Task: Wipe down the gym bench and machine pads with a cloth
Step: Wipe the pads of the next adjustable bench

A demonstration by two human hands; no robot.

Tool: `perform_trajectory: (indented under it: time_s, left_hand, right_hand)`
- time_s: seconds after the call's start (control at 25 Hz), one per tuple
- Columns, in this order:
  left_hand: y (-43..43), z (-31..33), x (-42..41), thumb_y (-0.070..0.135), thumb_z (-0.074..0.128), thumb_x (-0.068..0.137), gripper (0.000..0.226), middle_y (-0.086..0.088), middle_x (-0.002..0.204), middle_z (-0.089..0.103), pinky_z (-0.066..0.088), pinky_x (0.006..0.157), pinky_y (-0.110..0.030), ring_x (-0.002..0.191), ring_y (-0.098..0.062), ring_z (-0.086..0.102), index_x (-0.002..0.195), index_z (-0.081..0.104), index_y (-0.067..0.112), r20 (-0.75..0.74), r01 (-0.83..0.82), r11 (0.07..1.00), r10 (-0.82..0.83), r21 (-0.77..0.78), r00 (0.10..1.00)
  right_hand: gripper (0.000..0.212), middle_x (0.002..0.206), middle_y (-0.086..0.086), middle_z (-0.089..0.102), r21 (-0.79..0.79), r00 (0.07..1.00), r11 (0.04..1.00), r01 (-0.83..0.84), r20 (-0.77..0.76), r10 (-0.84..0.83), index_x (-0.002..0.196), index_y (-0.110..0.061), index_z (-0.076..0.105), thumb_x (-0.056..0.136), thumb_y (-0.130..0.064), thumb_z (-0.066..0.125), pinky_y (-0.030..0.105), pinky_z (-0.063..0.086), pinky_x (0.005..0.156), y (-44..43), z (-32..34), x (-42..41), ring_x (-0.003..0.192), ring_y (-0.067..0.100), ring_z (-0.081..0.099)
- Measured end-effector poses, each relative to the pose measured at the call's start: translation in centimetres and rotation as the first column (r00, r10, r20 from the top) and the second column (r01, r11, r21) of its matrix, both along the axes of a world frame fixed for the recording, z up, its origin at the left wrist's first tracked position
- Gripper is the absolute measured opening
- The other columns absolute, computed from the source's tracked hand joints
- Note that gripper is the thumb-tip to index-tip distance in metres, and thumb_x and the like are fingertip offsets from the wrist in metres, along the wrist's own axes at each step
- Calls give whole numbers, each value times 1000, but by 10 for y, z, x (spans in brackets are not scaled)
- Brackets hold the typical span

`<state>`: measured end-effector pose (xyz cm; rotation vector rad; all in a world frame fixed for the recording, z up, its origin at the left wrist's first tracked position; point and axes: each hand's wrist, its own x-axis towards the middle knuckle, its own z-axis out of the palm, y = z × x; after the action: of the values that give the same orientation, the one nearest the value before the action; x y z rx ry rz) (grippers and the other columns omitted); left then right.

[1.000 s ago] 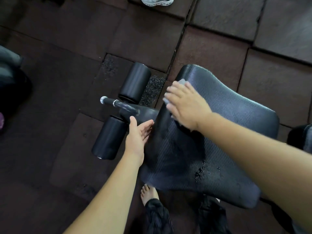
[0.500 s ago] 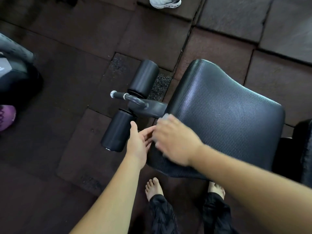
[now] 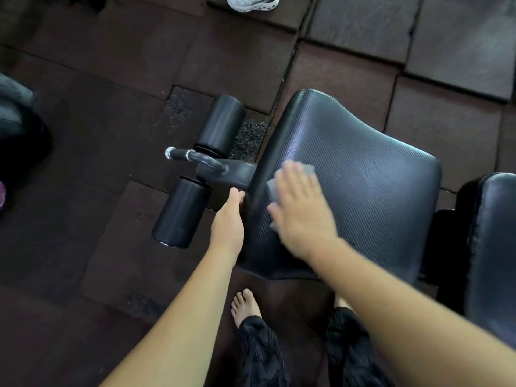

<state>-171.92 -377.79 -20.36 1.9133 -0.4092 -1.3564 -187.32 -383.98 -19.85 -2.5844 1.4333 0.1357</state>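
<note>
The right hand lies flat and blurred on the black textured seat pad at the centre of the frame, its fingers stretched out and close together, pressing a grey cloth against the surface. The cloth shows past the fingertips and along the hand's left edge, near the pad's left rim. The left hand sits just left of that rim, its fingers curled around the pad's edge and partly hidden behind it, so how tightly they close cannot be told.

Left of the pad, a dark metal arm runs out to a short handle bar with a chromed tip. Two black foam rollers flank it: the upper roller above the bar and the lower roller below it.

A second black pad stands at the right edge. Dark rubber floor tiles cover the ground. A bare foot and dark patterned trouser legs show at the bottom centre, and a white shoe sits at the top edge.
</note>
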Motion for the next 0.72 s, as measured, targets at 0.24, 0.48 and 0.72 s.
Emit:
perform_trajectory:
  time_s: [0.24,0.48,0.72]
  left_hand:
    - [-20,8,-24,50,38,107,56,4,164,38,23,125,-40,152,-13,30,157,42,25,439,283,959,-262,18,859]
    - [-26,4,-49,59,26,101,67,7,170,24,19,126,-47,157,-13,15,160,35,27,632,396,918,-308,3,711]
    - [-29,6,-69,46,42,106,59,1,173,14,13,127,-51,160,-21,7,161,34,24,826,632,763,-442,141,349]
  right_hand:
    - [64,170,11,20,16,985,987,-160,76,158,160,-7,32,105,-40,33,51,21,125,43,-1,-78,158,27,15]
    - [73,171,21,8,-3,957,957,290,20,-290,162,-1,18,104,-46,17,49,5,129,-17,-5,-62,159,34,4]
    - [64,170,14,16,-2,995,998,-66,79,66,160,-5,27,106,-40,32,48,17,125,75,-7,-141,158,29,16]
